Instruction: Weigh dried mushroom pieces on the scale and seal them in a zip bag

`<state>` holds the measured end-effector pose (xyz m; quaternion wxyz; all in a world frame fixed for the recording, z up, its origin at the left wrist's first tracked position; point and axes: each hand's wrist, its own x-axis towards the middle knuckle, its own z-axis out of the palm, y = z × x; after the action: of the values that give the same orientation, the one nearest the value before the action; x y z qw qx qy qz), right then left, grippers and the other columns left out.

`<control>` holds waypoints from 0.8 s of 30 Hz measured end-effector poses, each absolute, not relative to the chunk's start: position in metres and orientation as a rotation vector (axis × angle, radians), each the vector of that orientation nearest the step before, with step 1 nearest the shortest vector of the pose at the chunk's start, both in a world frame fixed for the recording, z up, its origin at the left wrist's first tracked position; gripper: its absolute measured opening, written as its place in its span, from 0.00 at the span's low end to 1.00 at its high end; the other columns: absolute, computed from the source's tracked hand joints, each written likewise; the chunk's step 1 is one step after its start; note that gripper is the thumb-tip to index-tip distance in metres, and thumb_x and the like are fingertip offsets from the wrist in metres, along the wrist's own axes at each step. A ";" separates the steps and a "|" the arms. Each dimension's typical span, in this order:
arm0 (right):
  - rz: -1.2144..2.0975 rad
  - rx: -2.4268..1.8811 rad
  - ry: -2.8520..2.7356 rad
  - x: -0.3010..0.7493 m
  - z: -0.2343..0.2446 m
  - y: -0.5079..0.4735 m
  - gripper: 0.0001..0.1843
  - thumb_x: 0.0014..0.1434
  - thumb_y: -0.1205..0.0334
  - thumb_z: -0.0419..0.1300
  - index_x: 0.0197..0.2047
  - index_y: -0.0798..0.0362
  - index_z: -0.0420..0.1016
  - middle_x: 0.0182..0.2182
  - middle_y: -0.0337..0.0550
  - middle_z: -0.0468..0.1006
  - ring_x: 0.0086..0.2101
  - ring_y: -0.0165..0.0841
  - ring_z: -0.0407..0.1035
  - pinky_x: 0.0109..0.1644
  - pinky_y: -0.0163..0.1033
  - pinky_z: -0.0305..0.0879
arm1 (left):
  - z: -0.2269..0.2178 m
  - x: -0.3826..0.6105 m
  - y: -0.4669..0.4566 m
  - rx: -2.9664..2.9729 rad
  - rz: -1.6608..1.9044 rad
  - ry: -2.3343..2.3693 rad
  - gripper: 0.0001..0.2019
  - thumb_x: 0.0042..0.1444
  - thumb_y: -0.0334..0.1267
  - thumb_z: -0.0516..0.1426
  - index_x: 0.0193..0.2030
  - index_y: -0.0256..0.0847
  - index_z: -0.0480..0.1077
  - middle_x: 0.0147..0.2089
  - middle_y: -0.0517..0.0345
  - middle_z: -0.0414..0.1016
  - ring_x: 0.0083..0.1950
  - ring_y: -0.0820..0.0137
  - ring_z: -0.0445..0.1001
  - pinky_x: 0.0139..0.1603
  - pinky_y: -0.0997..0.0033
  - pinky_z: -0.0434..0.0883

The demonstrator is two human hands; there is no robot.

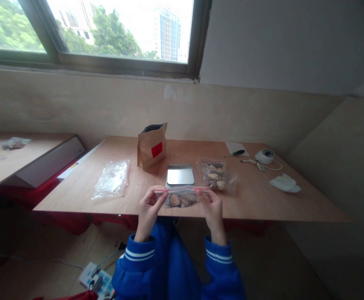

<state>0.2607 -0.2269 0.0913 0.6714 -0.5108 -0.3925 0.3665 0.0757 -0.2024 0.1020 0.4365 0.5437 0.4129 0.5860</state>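
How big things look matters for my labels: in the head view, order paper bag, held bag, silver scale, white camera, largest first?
1. Paper bag, held bag: too alike to rank; the held one is nearer.
2. Silver scale
3. White camera

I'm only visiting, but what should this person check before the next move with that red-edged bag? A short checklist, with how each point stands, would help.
1. Left hand gripping the red-edged bag near its top: ok.
2. Right hand gripping the opposite end: ok.
3. Brown slices inside: ok.
4. Red strip sealed throughout: cannot tell.
5. Brown paper bag upright: ok.
6. Paper bag's mouth closed: not ok, it gapes open.
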 end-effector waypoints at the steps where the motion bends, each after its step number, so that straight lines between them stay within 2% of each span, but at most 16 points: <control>1: 0.849 -1.133 -0.888 0.261 0.091 -0.227 0.15 0.48 0.50 0.69 0.33 0.52 0.81 0.31 0.45 0.83 0.36 0.39 0.77 0.43 0.43 0.73 | 0.101 0.076 -0.202 1.349 1.460 1.049 0.10 0.52 0.42 0.62 0.37 0.39 0.75 0.38 0.56 0.77 0.42 0.68 0.75 0.44 0.71 0.71; 6: 0.961 -1.099 -0.942 0.264 0.089 -0.229 0.14 0.47 0.53 0.70 0.35 0.52 0.82 0.35 0.45 0.84 0.38 0.40 0.77 0.46 0.44 0.73 | 0.097 0.075 -0.202 1.274 1.462 1.120 0.11 0.52 0.44 0.62 0.36 0.38 0.75 0.33 0.58 0.78 0.38 0.68 0.75 0.40 0.72 0.71; 16: 0.831 -1.115 -0.968 0.262 0.092 -0.228 0.10 0.49 0.53 0.68 0.32 0.51 0.81 0.32 0.44 0.84 0.35 0.38 0.77 0.45 0.44 0.72 | 0.096 0.075 -0.202 1.258 1.459 1.070 0.11 0.52 0.42 0.63 0.39 0.38 0.76 0.36 0.56 0.79 0.41 0.67 0.76 0.44 0.71 0.72; 24: 0.742 -1.150 -1.000 0.262 0.096 -0.231 0.11 0.51 0.53 0.66 0.31 0.52 0.80 0.30 0.45 0.82 0.34 0.38 0.76 0.40 0.42 0.72 | 0.096 0.074 -0.200 1.277 1.488 1.030 0.07 0.51 0.40 0.63 0.35 0.39 0.77 0.37 0.57 0.78 0.42 0.69 0.76 0.44 0.73 0.71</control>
<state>0.2621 -0.2306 0.0957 0.6620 -0.5085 -0.4421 0.3282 0.0739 -0.1996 0.0960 0.4469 0.5158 0.4162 0.6009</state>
